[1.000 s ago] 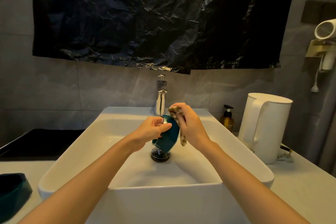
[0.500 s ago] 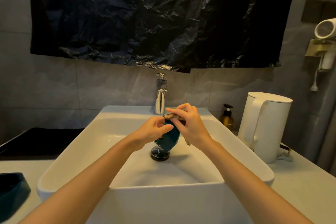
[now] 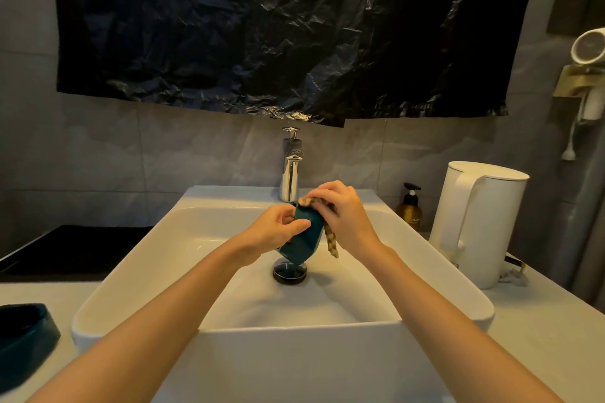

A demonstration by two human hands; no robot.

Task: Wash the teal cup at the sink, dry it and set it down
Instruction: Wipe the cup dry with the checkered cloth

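The teal cup (image 3: 302, 237) hangs over the sink (image 3: 183, 240), directly above the drain (image 3: 290, 272), tilted with its long axis running from 7 o'clock at the base to 1 o'clock at the rim. The left hand (image 3: 275, 229) grips its near wall from 9 o'clock. The right hand (image 3: 343, 217), at 3 o'clock and equally near, pinches a patterned cloth (image 3: 331, 240) against the rim, fingers curled, wrist raised. No water shows at the faucet (image 3: 290, 173), so this is probably drying.

Teal cup (image 3: 302, 235), brown-patterned cloth (image 3: 330, 239), white sink (image 3: 294, 334), white kettle (image 3: 474, 226).
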